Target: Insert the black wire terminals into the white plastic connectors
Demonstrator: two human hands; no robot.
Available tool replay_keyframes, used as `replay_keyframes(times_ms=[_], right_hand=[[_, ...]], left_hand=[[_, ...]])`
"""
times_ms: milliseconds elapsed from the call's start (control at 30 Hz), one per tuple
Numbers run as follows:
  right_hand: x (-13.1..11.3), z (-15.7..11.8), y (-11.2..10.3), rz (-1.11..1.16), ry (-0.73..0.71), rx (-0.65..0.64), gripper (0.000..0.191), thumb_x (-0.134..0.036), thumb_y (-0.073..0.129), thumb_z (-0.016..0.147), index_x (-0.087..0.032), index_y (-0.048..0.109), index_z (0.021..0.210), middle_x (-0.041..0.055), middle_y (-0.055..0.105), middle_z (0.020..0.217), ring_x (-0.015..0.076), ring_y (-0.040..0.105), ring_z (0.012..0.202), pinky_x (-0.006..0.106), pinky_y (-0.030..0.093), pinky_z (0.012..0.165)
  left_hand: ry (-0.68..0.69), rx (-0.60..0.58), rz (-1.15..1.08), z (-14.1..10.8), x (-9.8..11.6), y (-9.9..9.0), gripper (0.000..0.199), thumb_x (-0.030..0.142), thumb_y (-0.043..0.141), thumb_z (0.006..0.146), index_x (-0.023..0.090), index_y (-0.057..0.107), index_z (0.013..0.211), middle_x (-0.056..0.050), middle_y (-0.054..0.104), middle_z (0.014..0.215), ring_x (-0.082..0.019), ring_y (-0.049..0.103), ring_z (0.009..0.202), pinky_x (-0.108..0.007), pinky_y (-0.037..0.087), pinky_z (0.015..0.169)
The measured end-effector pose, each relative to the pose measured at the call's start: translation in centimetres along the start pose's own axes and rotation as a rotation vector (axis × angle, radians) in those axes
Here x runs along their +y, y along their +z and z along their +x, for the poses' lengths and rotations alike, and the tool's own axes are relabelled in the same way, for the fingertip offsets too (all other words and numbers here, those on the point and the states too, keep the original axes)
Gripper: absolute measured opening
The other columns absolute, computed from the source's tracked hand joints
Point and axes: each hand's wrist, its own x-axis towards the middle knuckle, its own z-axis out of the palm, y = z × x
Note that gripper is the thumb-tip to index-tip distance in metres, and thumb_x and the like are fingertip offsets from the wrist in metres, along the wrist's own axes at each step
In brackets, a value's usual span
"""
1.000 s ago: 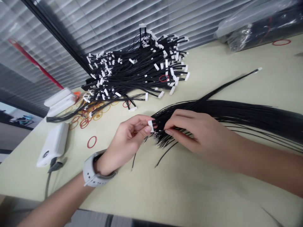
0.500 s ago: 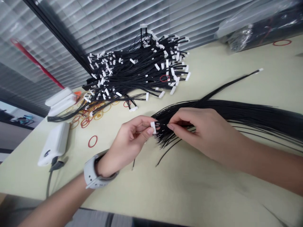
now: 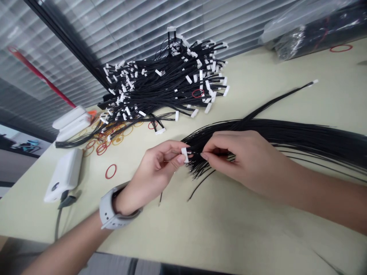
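Observation:
Between the thumb and fingers of my left hand (image 3: 157, 164) is a small white connector (image 3: 185, 155), held upright. My right hand (image 3: 237, 156) pinches a thin black wire (image 3: 196, 153) close to its metal tip, which points at the connector's right side. Whether the tip has entered the connector is too small to tell. Beneath both hands lies a thick bundle of loose black wires (image 3: 301, 139), its bare metal ends fanned out below the connector. A black cable with a white end (image 3: 278, 98) angles out from the bundle toward the upper right.
A heap of black cables with white connectors (image 3: 169, 84) lies at the back against the blinds. Red and yellow rubber bands (image 3: 114, 135) are scattered to its left, near a white power bank (image 3: 64, 175) with a cord. A plastic-wrapped bundle (image 3: 315, 32) lies at the back right.
The whole view has shifted slightly. My left hand still holds the connector, and my right hand stays pinched on the wire, whose tip appears slightly nearer the connector.

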Motion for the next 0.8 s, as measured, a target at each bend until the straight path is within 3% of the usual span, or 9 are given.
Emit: replay_keyframes(times_ms=[533,800], right_hand=[[-0.19,0.11,-0.28,0.043,0.005,-0.001,0.013,-0.013,0.053,0.075,-0.017,0.061,0.066,-0.0047,0.056,0.061,0.0051,0.045,0.051,0.020,0.031,0.048],[-0.08,0.00,-0.03,-0.022,-0.079,-0.056,0.014,-0.011,0.052,0.077,-0.016,0.060,0.068,-0.0023,0.055,0.063,0.0073,0.045,0.054,0.021,0.031,0.050]], left_hand=[[0.043,-0.040,0.009,-0.04,0.04,0.02,0.017,0.006,0.057,0.080,0.017,0.063,0.091,0.004,0.061,0.068,-0.004,0.053,0.061,-0.010,0.042,0.056],[0.006,-0.075,-0.045,-0.10,-0.23,0.11,0.015,0.006,0.057,0.081,0.016,0.064,0.090,0.004,0.060,0.067,-0.003,0.054,0.063,-0.008,0.042,0.057]])
